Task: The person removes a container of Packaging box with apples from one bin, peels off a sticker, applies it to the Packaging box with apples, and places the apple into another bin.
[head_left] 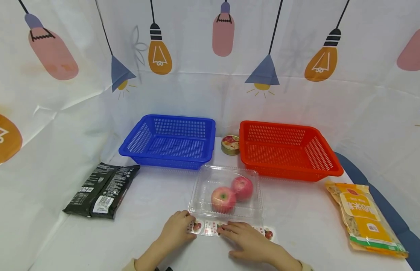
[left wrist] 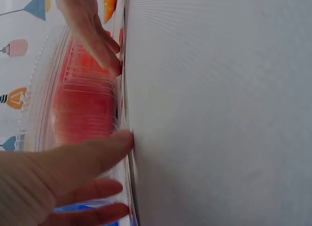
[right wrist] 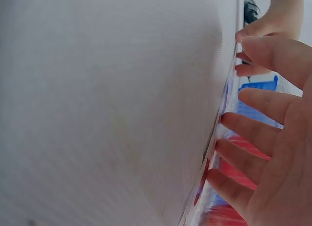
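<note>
A clear plastic clamshell box (head_left: 201, 188) with two red apples (head_left: 223, 199) inside stands at the middle of the white table. Along its near side lies a narrow strip of stickers (head_left: 211, 228) printed with apples and red writing. My left hand (head_left: 174, 231) rests at the strip's left end, thumb at the near edge and fingers beyond it. In the left wrist view the thumb (left wrist: 105, 153) and fingers look fairly straight. My right hand (head_left: 247, 242) touches the strip right of its middle with spread fingertips; the right wrist view shows those fingers (right wrist: 248, 133) extended, holding nothing.
Behind the box stand a blue basket (head_left: 176, 163) and a red basket (head_left: 291, 171), with a small round tin (head_left: 230, 145) between them. A black packet (head_left: 101, 190) lies at the left, a yellow food bag (head_left: 365, 218) at the right.
</note>
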